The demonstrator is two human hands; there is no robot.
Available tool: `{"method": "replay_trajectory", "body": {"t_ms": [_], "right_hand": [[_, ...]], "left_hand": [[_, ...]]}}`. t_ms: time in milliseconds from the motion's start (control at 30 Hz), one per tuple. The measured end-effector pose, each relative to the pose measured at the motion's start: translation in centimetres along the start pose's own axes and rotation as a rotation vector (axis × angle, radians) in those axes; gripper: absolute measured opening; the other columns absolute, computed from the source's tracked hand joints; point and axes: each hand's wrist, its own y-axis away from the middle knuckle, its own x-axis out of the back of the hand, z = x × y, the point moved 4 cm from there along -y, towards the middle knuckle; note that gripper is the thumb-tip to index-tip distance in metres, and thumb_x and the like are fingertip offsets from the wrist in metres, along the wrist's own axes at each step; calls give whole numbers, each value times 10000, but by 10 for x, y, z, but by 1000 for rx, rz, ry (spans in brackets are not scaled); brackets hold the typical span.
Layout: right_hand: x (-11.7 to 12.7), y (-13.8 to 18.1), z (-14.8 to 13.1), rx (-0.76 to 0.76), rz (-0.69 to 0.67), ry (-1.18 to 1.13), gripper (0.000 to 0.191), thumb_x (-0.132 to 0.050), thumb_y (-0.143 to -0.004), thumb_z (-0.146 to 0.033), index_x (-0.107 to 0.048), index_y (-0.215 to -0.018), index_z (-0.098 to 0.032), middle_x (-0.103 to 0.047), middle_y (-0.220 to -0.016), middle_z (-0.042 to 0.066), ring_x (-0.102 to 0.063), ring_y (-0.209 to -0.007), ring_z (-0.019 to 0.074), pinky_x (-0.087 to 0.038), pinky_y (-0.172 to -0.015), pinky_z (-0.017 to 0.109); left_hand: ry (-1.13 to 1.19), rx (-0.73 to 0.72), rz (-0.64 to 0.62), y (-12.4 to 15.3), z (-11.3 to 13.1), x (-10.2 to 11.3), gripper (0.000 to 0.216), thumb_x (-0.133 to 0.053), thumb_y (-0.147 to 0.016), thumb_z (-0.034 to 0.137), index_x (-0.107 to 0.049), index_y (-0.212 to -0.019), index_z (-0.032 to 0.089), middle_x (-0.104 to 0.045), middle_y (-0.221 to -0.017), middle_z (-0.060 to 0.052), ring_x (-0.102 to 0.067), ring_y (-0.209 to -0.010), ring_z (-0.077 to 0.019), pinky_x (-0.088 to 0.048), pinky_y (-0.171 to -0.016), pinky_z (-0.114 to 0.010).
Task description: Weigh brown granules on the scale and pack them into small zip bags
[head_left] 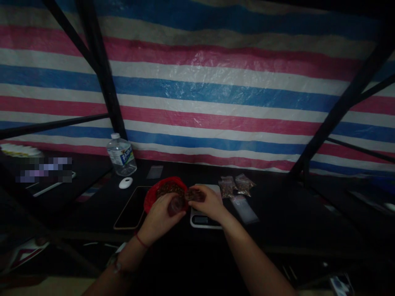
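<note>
Head view shows both hands drawn together over the middle of a dark surface (274, 213), where a red bowl (150, 200) and a white scale (197, 225) sit side by side. The left hand (161, 211) curls round a small clear cup (175, 204) at the bowl's near right side, the thumb reaching along its near side, probably to keep it steady and over the bowl. The right hand (210, 202) pinches a clear container (194, 195) with brown matter showing in it, thumb below and fingers above; whether it is a cup or a bag is too dim to tell. It hangs between the bowl's right rim and the scale, a position that likely keeps anything that spills close to the bowl. Loose brown pieces (168, 188) lie inside the bowl, within easy reach of both hands. The scale's display faces the person, presumably for reading, though no figures can be made out. Filled bags (243, 186) lie grouped beyond the scale's right side, apart from the bowl, and flat clear bags (245, 209) rest just nearer, perhaps for the right hand's convenience. A dark-screened device (131, 210) lies left of the bowl, its upper right part behind the rim.
</note>
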Motion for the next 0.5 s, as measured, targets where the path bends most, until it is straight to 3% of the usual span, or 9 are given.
{"method": "replay_trajectory", "body": {"t_ms": [100,200,300,500], "right_hand": [[-13,0,-19,7,-82,-23,515,-738,-623,-190,-557,-1105,-196,-633,-1026,36,-622,-878,157,-502,-782,289],[-15,-1,-32,35,-121,84,424,-735,-642,-189,-573,-1034,-195,-635,-941,14,-608,-814,145,-488,-730,270],[-15,-4,-46,141,-175,193,320,-720,-680,-180,-635,-988,-204,-643,-965,24,-599,-873,155,-471,-774,276],[-18,-9,-69,291,-230,167,409,-630,-771,-130,-615,-1162,-249,-623,-1169,41,-555,-1099,169,-417,-961,332]], "left_hand": [[77,37,26,1,1,0,425,-674,-712,322,-556,-1094,178,-656,-1081,-90,-620,-1009,-239,-484,-898,-391],[153,67,46,1,1,1,399,-665,-721,317,-551,-1077,180,-663,-1056,-82,-638,-966,-224,-504,-863,-368],[215,79,65,2,1,2,405,-677,-711,321,-549,-1069,181,-663,-1049,-79,-639,-960,-224,-506,-856,-365],[351,79,88,3,3,2,422,-646,-746,350,-529,-1112,175,-650,-1093,-84,-629,-985,-217,-498,-875,-362]]}}
